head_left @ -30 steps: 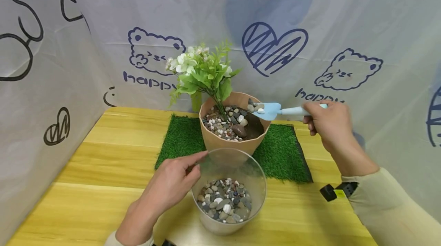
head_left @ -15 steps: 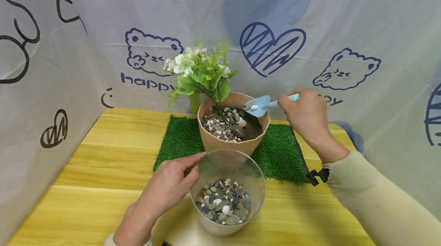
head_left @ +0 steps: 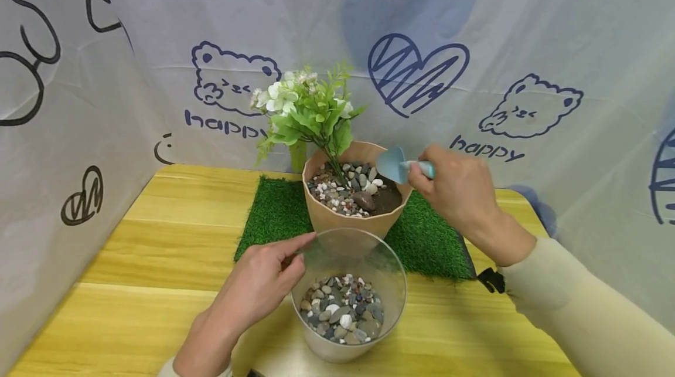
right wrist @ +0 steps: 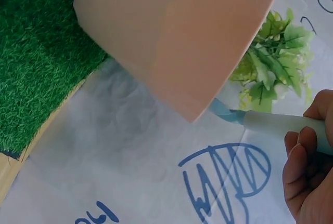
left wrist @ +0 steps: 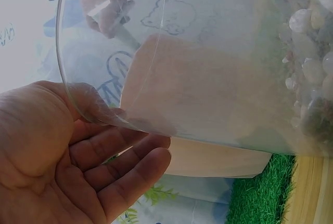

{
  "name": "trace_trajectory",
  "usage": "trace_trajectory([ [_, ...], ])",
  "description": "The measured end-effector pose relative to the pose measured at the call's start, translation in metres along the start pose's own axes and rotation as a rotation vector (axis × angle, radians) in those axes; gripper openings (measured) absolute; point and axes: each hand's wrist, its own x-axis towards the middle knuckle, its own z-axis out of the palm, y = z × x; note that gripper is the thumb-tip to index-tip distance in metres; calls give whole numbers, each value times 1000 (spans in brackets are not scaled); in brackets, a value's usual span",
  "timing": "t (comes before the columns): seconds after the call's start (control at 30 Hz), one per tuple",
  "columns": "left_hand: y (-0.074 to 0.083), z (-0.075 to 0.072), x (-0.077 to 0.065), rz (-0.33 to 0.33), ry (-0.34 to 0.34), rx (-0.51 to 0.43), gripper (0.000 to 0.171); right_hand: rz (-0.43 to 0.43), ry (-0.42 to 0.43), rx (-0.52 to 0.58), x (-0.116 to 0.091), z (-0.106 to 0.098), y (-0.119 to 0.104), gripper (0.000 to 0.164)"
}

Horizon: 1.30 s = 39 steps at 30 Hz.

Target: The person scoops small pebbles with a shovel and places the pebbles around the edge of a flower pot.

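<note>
My right hand (head_left: pixel 456 186) grips the pale handle of a small light-blue trowel (head_left: pixel 392 165). Its blade is tipped over the right side of a terracotta-coloured flowerpot (head_left: pixel 358 223), and no stones show on it. Pebbles (head_left: pixel 343 192) cover the pot's left and middle, while dark soil (head_left: pixel 389 200) lies bare at the right. A leafy plant with white flowers (head_left: pixel 316 110) stands in the pebbles. My left hand (head_left: pixel 258 280) holds the rim of a clear container (head_left: pixel 396 295) in front of the pot; the left wrist view shows its fingers (left wrist: pixel 130 182) at that rim. Mixed pebbles (head_left: pixel 343 309) lie inside the container.
The pot stands on a green artificial-grass mat (head_left: pixel 432 242) on a wooden table (head_left: pixel 158 248). Close behind and at the sides hang white cloths (head_left: pixel 295 7) with drawn hearts and bears.
My right hand has moved left and turned the trowel over the pot. The stones on its blade have dropped in near the plant. My left hand stays at the container's rim.
</note>
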Motion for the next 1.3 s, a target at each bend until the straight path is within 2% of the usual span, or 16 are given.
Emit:
trace_trajectory([
  [0.13, 0, 0, 0, 1, 1, 2, 49, -39, 37, 15, -3, -5, -5, 23],
  [0.27, 0, 1, 0, 7, -1, 5, 49, 8, 53, 5, -8, -17, -10, 22],
  [0.33, 0, 1, 0, 9, -1, 8, 49, 74, 61, 21, -10, -26, -12, 21],
  [0.5, 0, 1, 0, 11, -3, 12, 49, 332, 51, 151, -14, -59, -22, 18],
  [0.57, 0, 0, 1, 18, 0, 13, 48, 385, 47, 223, -17, -71, -27, 15],
  [0.6, 0, 0, 1, 22, 2, 14, 48, 386, 47, 259, -18, -76, -30, 12],
  [0.67, 0, 0, 1, 32, 6, 14, 48, 349, 40, 324, -22, -84, -36, 4],
  [0.8, 0, -1, 2, 36, 14, 19, 48, 201, -17, 412, -34, -87, -50, 15],
  [0.87, 0, -1, 2, 35, 14, 22, 49, 93, -57, 418, -42, -80, -57, 15],
  [0.97, 1, -1, 3, 35, 13, 26, 49, -87, -95, 388, -52, -63, -63, 2],
  [1.07, 1, 0, 3, 34, 11, 22, 49, -222, -102, 345, -60, -44, -66, 21],
  [1.17, 1, 0, 2, 28, 11, 16, 49, -299, -109, 301, -67, -29, -70, 34],
  [1.3, 0, 0, 0, 15, 7, 15, 49, -323, -145, 282, -74, -17, -73, 33],
])
